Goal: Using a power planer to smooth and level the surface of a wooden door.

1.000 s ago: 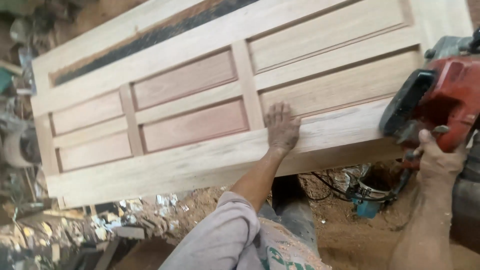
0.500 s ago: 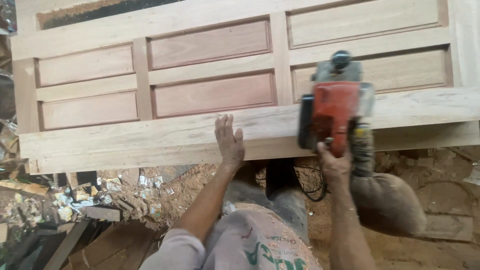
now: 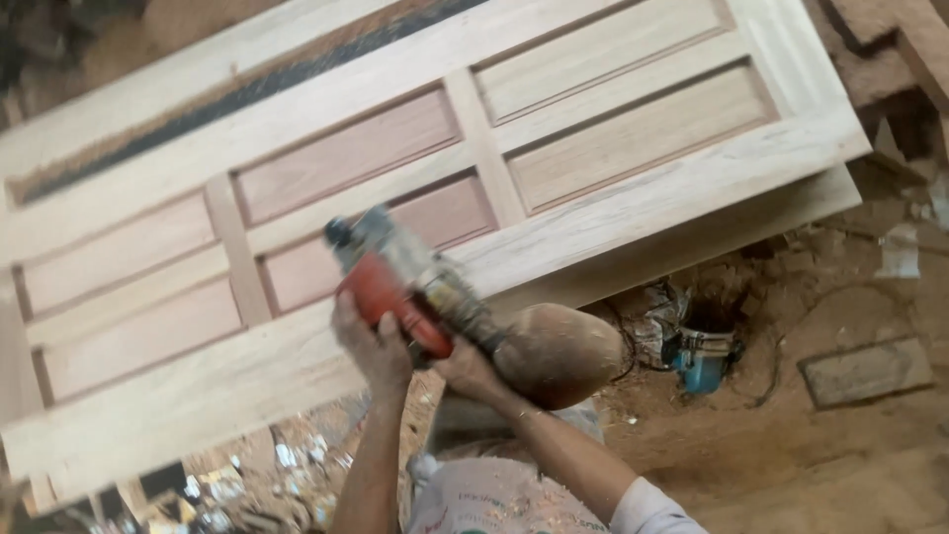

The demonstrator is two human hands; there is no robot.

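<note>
A large pale wooden panel door (image 3: 613, 213) lies flat and tilted across the view. A red power sander (image 3: 400, 282) rests on its near rail, with a brown dust bag (image 3: 559, 351) hanging off its back. My left hand (image 3: 371, 341) grips the red body from the near side. Just behind it, my right hand (image 3: 470, 371) holds the sander where the dust bag joins. Both forearms reach up from the bottom of the view.
The earth floor under the door is covered in sawdust. A blue tool (image 3: 702, 361) with a cable lies on the ground below the door's edge, and a flat grey slab (image 3: 865, 371) lies to its right. Wood scraps (image 3: 247, 475) lie at the lower left, timber (image 3: 914, 44) at the upper right.
My left hand has come off the door's edge and taken hold of the sander. The sander has moved left along the near rail, and the view has tilted.
</note>
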